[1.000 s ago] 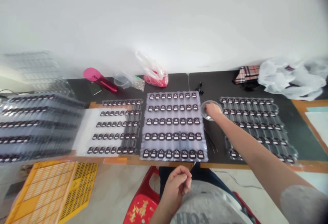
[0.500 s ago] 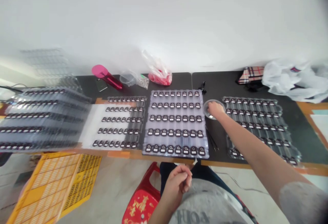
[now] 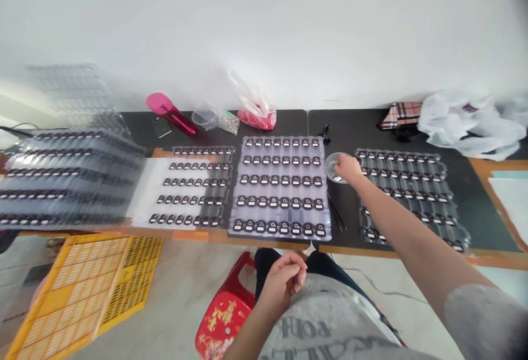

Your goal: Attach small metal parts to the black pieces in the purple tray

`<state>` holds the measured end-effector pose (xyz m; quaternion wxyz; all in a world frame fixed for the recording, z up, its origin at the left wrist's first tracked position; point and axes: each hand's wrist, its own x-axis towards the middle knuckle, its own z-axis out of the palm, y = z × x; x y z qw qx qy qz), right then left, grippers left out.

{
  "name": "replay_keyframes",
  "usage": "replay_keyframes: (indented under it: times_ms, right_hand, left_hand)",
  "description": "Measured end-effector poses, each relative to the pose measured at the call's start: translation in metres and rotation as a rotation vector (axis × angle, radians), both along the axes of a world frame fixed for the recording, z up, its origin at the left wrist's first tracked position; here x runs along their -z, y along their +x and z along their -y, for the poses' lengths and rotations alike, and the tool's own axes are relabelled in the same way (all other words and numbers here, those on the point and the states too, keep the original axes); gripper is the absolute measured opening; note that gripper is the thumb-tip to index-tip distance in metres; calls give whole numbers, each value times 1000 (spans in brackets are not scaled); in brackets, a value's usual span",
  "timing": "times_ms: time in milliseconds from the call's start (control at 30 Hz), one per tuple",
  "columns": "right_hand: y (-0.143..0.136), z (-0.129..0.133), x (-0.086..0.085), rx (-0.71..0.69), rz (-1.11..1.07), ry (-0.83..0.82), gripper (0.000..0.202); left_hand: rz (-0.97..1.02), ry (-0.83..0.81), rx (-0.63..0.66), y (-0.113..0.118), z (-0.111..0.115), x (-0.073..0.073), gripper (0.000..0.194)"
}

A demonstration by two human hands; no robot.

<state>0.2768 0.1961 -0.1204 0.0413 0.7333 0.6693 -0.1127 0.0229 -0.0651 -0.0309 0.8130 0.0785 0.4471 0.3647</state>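
1. Left hand [image 3: 286, 278]: above the lap, near the table's front edge. Fingers curled in, thumb drawn against them, nearly closed. Cannot tell whether anything small sits inside.
2. Right hand [image 3: 347, 167]: arm stretched forward, fingers bent down into the round clear bowl [image 3: 331, 176]. Fingertips hidden; cannot tell if they are pinched or gripping a piece.
3. Clear bowl: on the dark tabletop [image 3: 482, 211], between the middle and right trays. Small pale bits in the bottom, too small to identify.
4. Thin dark tools [image 3: 337, 214]: lying just in front of the bowl, beside the middle tray.
5. Middle tray [image 3: 280, 190]: pale plastic, five rows of eight black parts, each with a white label patch.
6. Right tray [image 3: 433, 184]: clear, rows of similar parts, partly under the forearm.
7. Left tray [image 3: 215, 174]: similar rows, partly over a white sheet [image 3: 142, 189]. Beyond it, a tall tray stack [image 3: 115, 184], loaded rows showing on top.
8. Table rear: clear tub [image 3: 205, 117]; bag of small pieces [image 3: 229, 125]; clear bag [image 3: 258, 117] with something red in it.
9. Floor, left: yellow crate [image 3: 70, 294].
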Motion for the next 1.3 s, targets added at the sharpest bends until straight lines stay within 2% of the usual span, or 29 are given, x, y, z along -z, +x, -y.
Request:
replay_keyframes:
  times_ms: [367,567,700,867,1033,1100,1167,1300]
  right_hand:
    - [2,5,-10,60,-172,122,20]
    - [-4,14,-36,125,-316,204,20]
    - [-16,45,-58,186,-539,253,17]
    - [-41,115,-74,84,-706,235,14]
    - [-62,172,-70,-186,-722,273,8]
    - [-67,183,-65,-335,-710,323,9]
    - [-69,188,-61,-425,-711,350,11]
    - [-69,190,-55,-425,-716,360,13]
  left_hand:
    - [-3,16,29,0,8,2,15]
    - [17,4,32,4,7,1,13]
    - [25,2,20,7,4,-2,11]
    - [54,10,9,10,4,-2,9]
    - [60,28,4,10,8,4,8]
    - [74,38,1,11,10,7,7]
    - [85,46,-7,11,12,10,7]
    - [87,51,-25,12,15,11,6]
